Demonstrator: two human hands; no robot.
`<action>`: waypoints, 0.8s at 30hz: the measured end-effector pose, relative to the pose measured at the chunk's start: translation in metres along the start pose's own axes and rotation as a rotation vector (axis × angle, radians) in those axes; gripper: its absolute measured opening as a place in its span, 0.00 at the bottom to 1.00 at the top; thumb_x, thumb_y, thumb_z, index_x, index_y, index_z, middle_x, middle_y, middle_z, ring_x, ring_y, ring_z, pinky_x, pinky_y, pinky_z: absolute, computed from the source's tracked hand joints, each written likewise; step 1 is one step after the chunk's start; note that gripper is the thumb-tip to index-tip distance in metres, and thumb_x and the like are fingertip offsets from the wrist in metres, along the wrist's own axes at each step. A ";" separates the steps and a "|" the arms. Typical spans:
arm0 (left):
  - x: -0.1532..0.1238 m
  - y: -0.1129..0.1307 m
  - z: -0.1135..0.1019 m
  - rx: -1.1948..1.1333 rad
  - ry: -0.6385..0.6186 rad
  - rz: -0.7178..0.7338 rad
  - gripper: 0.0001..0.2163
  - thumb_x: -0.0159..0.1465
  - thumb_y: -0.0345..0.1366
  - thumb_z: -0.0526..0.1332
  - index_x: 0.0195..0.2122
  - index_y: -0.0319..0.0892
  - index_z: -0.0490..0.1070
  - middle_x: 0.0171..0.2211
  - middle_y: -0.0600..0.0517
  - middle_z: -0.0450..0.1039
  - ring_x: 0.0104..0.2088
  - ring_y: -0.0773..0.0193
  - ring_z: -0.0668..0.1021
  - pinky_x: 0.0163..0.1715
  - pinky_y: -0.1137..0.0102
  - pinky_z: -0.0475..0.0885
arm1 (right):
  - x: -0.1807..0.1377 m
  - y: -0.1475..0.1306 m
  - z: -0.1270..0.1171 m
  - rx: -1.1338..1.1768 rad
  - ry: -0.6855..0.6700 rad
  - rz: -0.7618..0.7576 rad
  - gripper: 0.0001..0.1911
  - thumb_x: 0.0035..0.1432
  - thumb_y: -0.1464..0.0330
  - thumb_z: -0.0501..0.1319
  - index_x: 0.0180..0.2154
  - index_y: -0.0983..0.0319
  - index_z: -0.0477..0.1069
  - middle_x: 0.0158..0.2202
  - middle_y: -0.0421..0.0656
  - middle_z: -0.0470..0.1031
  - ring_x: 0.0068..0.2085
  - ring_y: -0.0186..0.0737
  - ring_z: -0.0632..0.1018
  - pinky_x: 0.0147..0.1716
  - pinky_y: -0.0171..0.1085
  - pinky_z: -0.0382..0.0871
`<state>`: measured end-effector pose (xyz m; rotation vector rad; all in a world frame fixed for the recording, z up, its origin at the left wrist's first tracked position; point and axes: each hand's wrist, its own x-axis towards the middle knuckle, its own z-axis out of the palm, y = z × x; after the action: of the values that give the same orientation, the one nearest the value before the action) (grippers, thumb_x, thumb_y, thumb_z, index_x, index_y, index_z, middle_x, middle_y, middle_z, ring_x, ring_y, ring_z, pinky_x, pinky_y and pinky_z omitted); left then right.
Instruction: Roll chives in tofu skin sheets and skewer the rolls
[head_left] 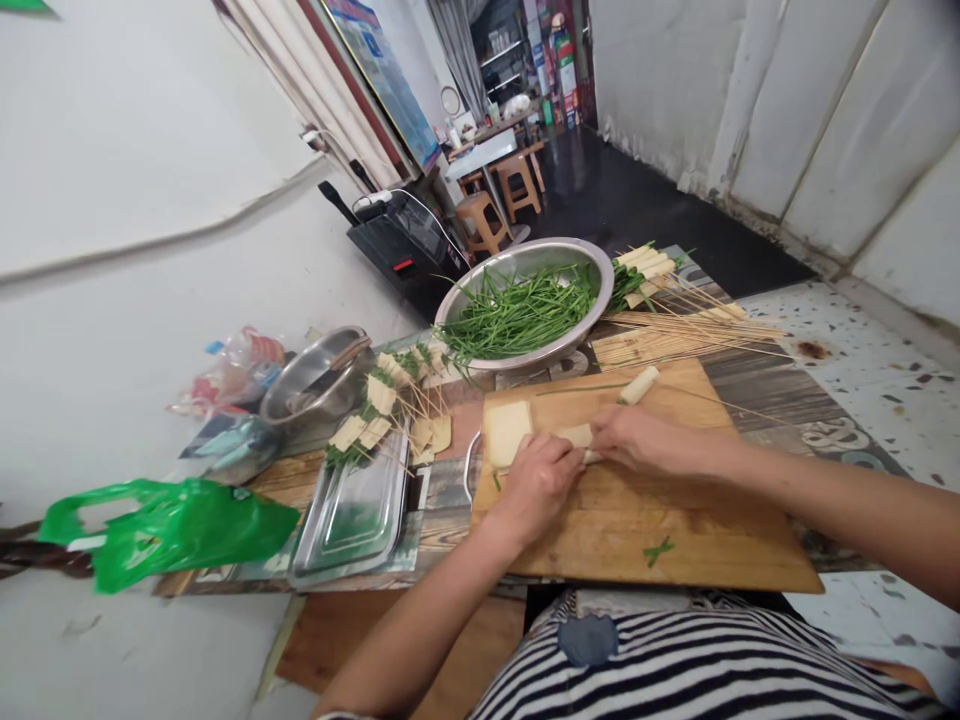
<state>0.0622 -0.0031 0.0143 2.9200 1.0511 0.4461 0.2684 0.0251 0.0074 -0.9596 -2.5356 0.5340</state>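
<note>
Both my hands rest on a wooden cutting board [675,520]. My left hand [538,482] and my right hand [636,438] are closed together on a pale tofu-skin roll [576,436] between them. A flat stack of tofu-skin sheets [507,432] lies just left of my left hand. One finished roll on a skewer [639,385] lies at the board's far edge. A small bit of green leaf [658,550] sits on the board's near side.
A big metal bowl of green chives [525,305] stands behind the board, with bamboo skewers [675,335] and finished rolls [646,268] to its right. Skewered tofu bundles [382,405] lie over a metal tray [352,515]. A smaller steel bowl [319,385] and green plastic bag [172,525] are at left.
</note>
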 end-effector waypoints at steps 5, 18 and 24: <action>0.006 -0.002 -0.001 -0.066 -0.034 -0.053 0.09 0.68 0.34 0.54 0.36 0.41 0.74 0.32 0.50 0.73 0.35 0.62 0.71 0.34 0.67 0.61 | -0.014 -0.007 -0.003 -0.149 -0.015 -0.029 0.14 0.65 0.70 0.51 0.34 0.64 0.74 0.30 0.45 0.72 0.33 0.38 0.68 0.32 0.36 0.57; -0.002 0.002 0.011 0.051 0.066 -0.113 0.10 0.69 0.38 0.54 0.42 0.42 0.72 0.35 0.49 0.72 0.37 0.61 0.70 0.37 0.66 0.61 | 0.001 -0.003 -0.007 -0.217 -0.092 -0.039 0.17 0.66 0.67 0.53 0.27 0.64 0.72 0.31 0.44 0.68 0.35 0.37 0.65 0.31 0.37 0.52; 0.006 -0.004 0.008 0.014 -0.001 -0.131 0.13 0.70 0.35 0.51 0.36 0.42 0.74 0.32 0.49 0.73 0.35 0.62 0.70 0.35 0.67 0.60 | -0.001 0.001 0.005 -0.289 -0.038 -0.007 0.15 0.66 0.71 0.52 0.30 0.65 0.73 0.29 0.43 0.67 0.31 0.36 0.63 0.30 0.38 0.51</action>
<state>0.0661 0.0047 0.0083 2.8399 1.2404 0.4347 0.2675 0.0242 0.0021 -1.0449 -2.6982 0.1864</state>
